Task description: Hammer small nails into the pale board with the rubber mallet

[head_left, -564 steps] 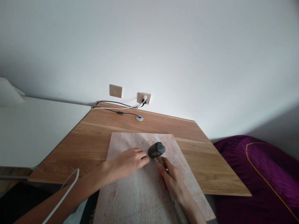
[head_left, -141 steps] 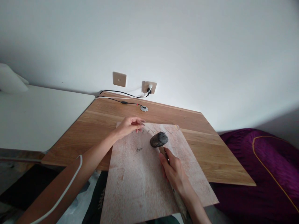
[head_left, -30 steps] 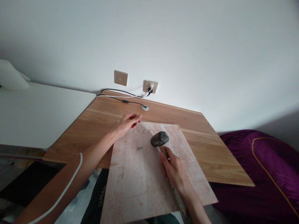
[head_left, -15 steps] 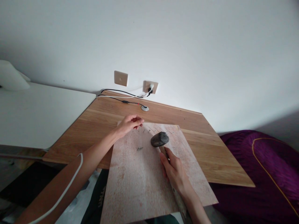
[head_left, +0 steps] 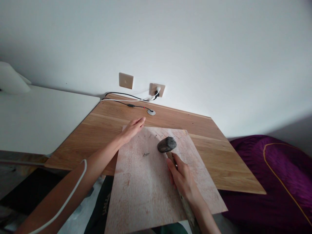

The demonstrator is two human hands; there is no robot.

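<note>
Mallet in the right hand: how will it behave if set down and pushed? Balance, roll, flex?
The mallet is probably head-heavy, given its bulky head on a slimmer handle. The head looks rounded, so it may roll a bit when pushed. The handle looks straight and wooden, so likely stiff.

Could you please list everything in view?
Wooden desk: one, brown, centre.
Flat wooden board: one, pinkish, overlapping desk.
Metal nails: several, silvery, on board.
Wooden-handled hammer: one, dark, over board.
Smooth tabletop: one, white, left.
Rounded object: one, white, on tabletop.
Wall: one, white, behind.
Square plates: two, beige, on wall.
Cables: several, black and white, desk's back.
Round grommet: one, silver, desk's back.
Fabric heap: one, purple, right.
Cord: one, white, left forearm.
Trousers: one pair, dark, under board.
Left grip: one, bare hand, board's far edge.
Right grip: one, bare hand, on hammer.
</note>
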